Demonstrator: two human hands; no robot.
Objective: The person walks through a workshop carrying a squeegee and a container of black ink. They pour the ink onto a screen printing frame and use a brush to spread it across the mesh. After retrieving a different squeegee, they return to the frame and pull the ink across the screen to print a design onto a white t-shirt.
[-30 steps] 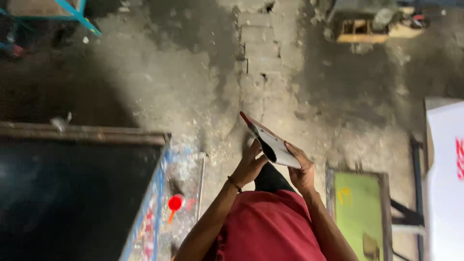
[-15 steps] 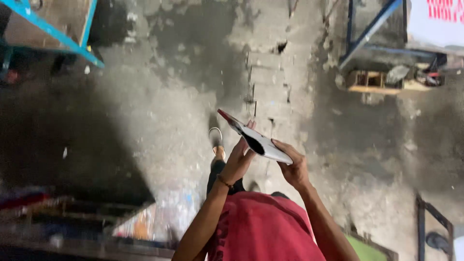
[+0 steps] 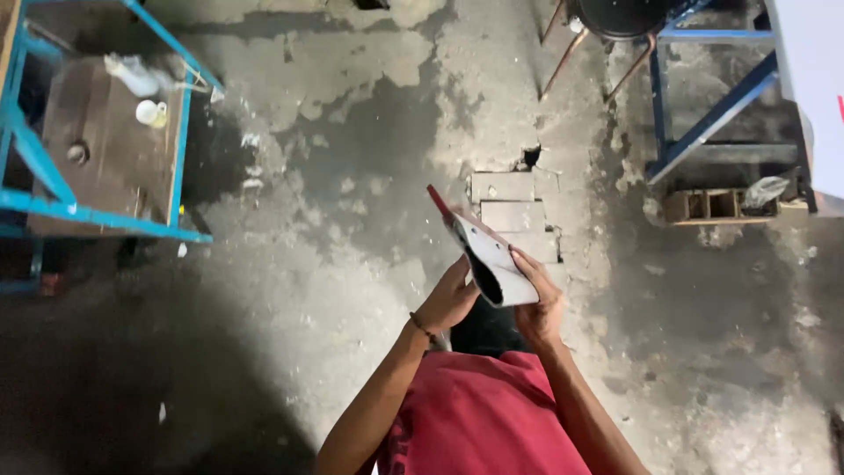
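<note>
White curved sheet (image 3: 492, 259) between both hands

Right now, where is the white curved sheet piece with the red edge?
In the head view, the white curved sheet piece sits centre frame, held between the left hand and right hand, above the cracked concrete floor.

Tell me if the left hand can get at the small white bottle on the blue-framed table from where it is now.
Probably not: the left hand grips the curved white piece, and the white bottle stands far off on the blue-framed table.
</note>
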